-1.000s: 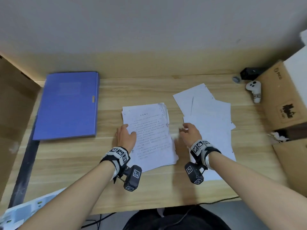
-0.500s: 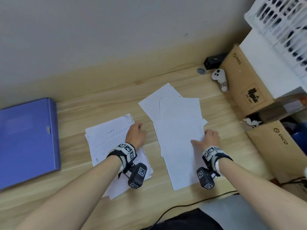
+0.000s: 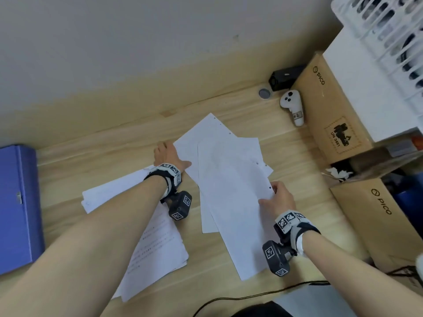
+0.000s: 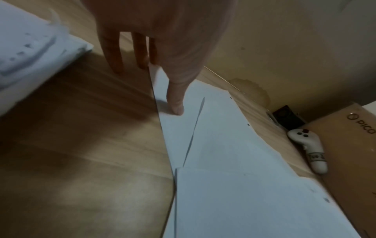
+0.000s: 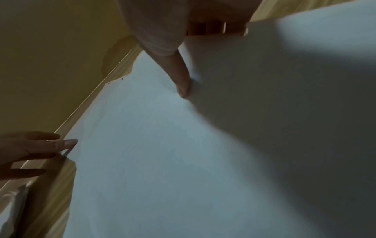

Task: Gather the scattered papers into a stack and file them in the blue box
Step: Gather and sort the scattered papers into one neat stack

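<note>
Step in hand, by judgement: gathering the loose sheets (image 3: 231,179), fanned at mid-counter (image 3: 297,156). Left hand (image 3: 168,155) laid at their far-left edge, fingers straight, thumb pressed on the paper. Right hand (image 3: 278,197) pinching the right edge of the top sheet, thumb above. Printed stack (image 3: 158,245) lying left of the sheets, near, partly under the left forearm. Blue box (image 3: 17,209) shut, flat at far left. Next move, as judged: sliding both edges inward to square the sheets, then adding them to the stack.
</note>
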The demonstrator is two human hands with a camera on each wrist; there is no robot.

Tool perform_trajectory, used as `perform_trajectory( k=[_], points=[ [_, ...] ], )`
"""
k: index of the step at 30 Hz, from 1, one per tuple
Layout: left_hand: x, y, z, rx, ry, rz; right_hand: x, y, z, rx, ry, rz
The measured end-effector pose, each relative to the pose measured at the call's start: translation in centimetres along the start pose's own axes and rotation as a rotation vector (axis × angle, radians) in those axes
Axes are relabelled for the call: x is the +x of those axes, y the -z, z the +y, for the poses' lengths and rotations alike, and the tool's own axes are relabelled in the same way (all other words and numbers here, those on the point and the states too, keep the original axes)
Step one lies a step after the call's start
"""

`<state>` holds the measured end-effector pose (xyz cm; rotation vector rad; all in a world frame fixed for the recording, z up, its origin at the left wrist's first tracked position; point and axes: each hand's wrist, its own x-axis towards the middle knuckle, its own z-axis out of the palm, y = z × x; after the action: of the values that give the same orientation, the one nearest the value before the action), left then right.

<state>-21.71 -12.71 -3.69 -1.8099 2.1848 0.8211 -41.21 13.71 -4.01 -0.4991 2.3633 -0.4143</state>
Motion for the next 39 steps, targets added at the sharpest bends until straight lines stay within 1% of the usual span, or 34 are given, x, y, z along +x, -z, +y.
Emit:
perform_trajectory(
  k=[3,5,6,9,11,14,19,22,24,26,27,29,32,35,37,39],
  points=[
    [0.7,0.0,0.2,-0.044,0.074,-0.079,0.3,0.1,0.2,-0.044,0.039,-0.025],
    [0.6,0.1,0.3,-0.14,0.036,-0.095,0.3,0.2,0.0,-0.047,0.038,-0.026],
    [0.3,0.3,0.3,-0.227,0.016,-0.071,0.2,0.3,-0.1,-0.041,0.032,-0.022],
    [-1.4,1.9,0.3,-0.459,-0.046,0.077,0.4,0.6,-0.4,0.015,0.003,-0.007],
    [-3.0,3.9,0.1,-0.509,-0.125,0.199,0.5,1.0,-0.7,0.013,-0.007,-0.008],
    [-5.1,7.3,-0.6,-0.512,-0.24,0.338,0.3,1.7,-1.3,-0.006,-0.008,0.006],
    [-9.2,12.5,-2.0,-0.515,-0.415,0.54,-0.9,2.8,-3.6,-0.045,0.045,0.058],
    [-11.7,14.4,-2.9,-0.523,-0.56,0.609,-2.0,3.3,-4.9,-0.059,0.108,0.086],
    [-13.1,15.0,-3.5,-0.427,-0.69,0.617,-2.9,3.4,-5.7,-0.041,0.149,0.121],
    [-14.3,14.7,-4.4,-0.274,-0.816,0.57,-4.0,3.5,-6.3,-0.008,0.203,0.15],
    [-14.8,14.1,-4.9,-0.217,-0.855,0.531,-4.6,3.5,-6.6,0.014,0.228,0.157],
    [-15.5,12.2,-6.2,-0.135,-0.885,0.446,-5.6,3.7,-7.4,0.047,0.269,0.162],
    [-16.3,8.5,-8.1,-0.008,-0.826,0.294,-6.7,4.0,-8.3,0.092,0.321,0.176],
    [-16.6,4.8,-9.9,0.053,-0.773,0.121,-7.8,4.6,-9.2,0.129,0.374,0.169],
    [-16.9,2.4,-10.9,0.098,-0.721,0.018,-8.7,4.7,-10.0,0.115,0.427,0.154],
    [-17.1,0.5,-11.6,0.122,-0.661,-0.067,-9.5,4.3,-10.9,0.075,0.498,0.107]
  ],
)
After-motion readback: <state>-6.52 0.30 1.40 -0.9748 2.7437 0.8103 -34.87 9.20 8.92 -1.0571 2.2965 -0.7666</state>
